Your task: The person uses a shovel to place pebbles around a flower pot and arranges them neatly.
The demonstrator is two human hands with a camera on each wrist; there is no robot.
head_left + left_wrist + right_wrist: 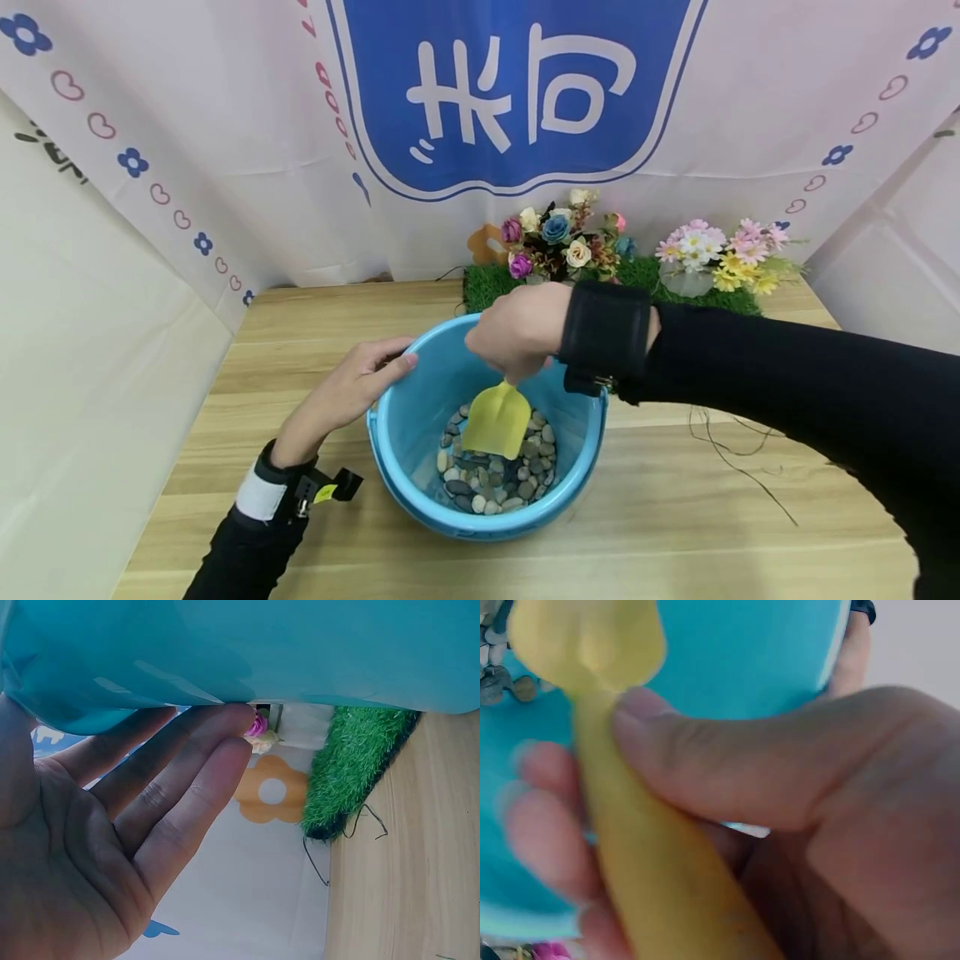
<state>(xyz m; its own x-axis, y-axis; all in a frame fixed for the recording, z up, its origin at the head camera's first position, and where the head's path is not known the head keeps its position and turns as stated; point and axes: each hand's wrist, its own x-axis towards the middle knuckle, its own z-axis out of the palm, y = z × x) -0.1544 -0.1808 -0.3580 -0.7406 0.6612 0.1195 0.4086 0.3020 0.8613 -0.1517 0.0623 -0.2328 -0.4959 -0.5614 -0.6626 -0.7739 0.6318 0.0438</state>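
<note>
My right hand (pixel 517 329) clenches the yellow plastic shovel (pixel 497 419), blade below my fingers on the grey pebbles (pixel 495 479). My left hand (pixel 352 387) presses flat, fingers straight, steadying the round blue plastic bucket (pixel 420 400).

One bucket (pixel 420 417) — perhaps forty pebbles (pixel 495 479)

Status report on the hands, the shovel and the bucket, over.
Right hand grips yellow shovel, blade on pebbles. Left hand flat against blue bucket. Nothing in the way.
</note>
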